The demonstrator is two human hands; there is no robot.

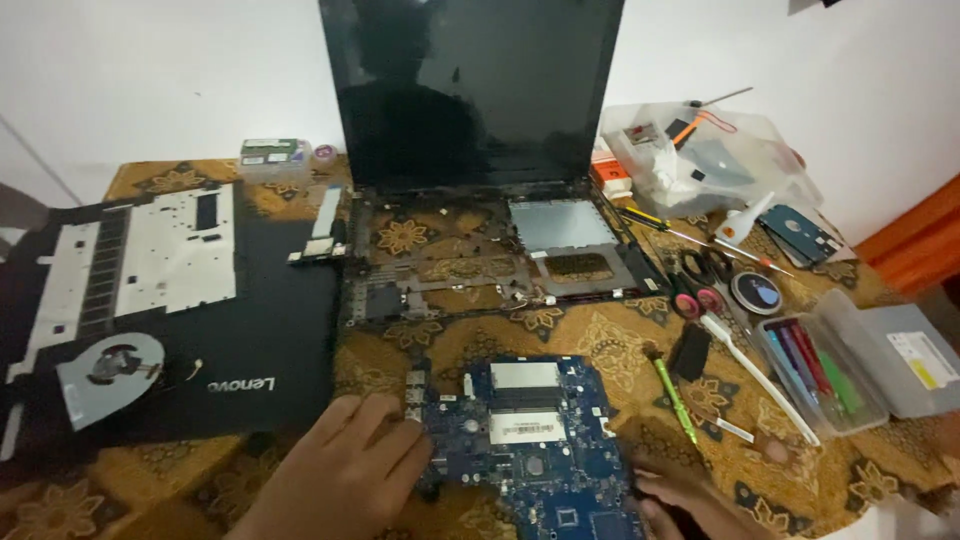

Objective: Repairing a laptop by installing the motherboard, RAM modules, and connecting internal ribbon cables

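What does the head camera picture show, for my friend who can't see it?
Two hands hold a blue circuit board on a patterned cloth: the left hand rests on its left edge, the right hand touches its lower right. Behind it sits a gutted laptop shell, with a black cover panel left and tools right.

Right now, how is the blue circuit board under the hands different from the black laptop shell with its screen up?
The blue circuit board lies loose and flat on the patterned cloth; the black laptop shell stands open with its dark screen upright. The board is smaller and covered in chips; the shell is a hollow frame showing cloth through it. The left hand touches only the board. Both are bare laptop parts.
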